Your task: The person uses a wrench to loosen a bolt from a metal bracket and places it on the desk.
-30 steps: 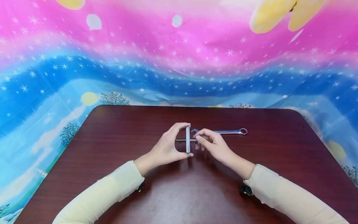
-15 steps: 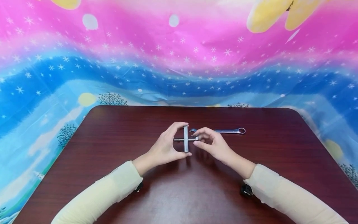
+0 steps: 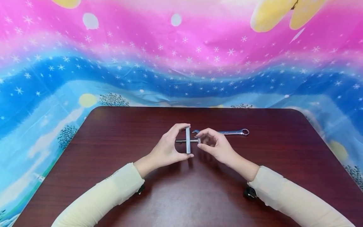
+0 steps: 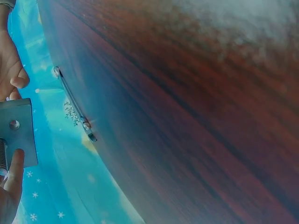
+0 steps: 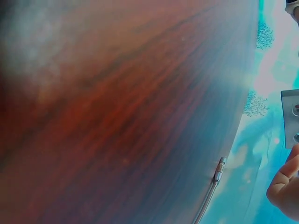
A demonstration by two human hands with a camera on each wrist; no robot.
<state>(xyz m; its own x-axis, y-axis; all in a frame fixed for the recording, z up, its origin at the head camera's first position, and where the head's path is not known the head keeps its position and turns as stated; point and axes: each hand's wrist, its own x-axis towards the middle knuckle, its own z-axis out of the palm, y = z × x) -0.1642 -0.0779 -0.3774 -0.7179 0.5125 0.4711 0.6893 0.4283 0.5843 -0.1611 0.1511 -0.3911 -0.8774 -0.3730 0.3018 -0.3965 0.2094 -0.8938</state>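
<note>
A grey metal plate (image 3: 188, 140) stands on edge above the table, its ends between the thumb and fingers of the left hand (image 3: 164, 148). Through it runs a threaded bolt (image 3: 180, 141), whose head the right hand (image 3: 219, 146) pinches between thumb and fingers. In the left wrist view the plate (image 4: 21, 133) shows a round hole, with a finger of the left hand (image 4: 11, 191) on its face and the bolt's thread at the image edge. Two holes show in the plate (image 5: 291, 126) in the right wrist view, above the right hand (image 5: 285, 186).
A combination wrench (image 3: 235, 132) lies on the dark brown wooden table (image 3: 136, 126), behind the right hand, which hides part of it. Behind the table hangs a pink and blue patterned cloth (image 3: 158, 63).
The plate, the bolt and both hands appear slightly further left, and the view has shifted a little too. The right fingers have shifted around the bolt's head, opening a little and closing on it again.
</note>
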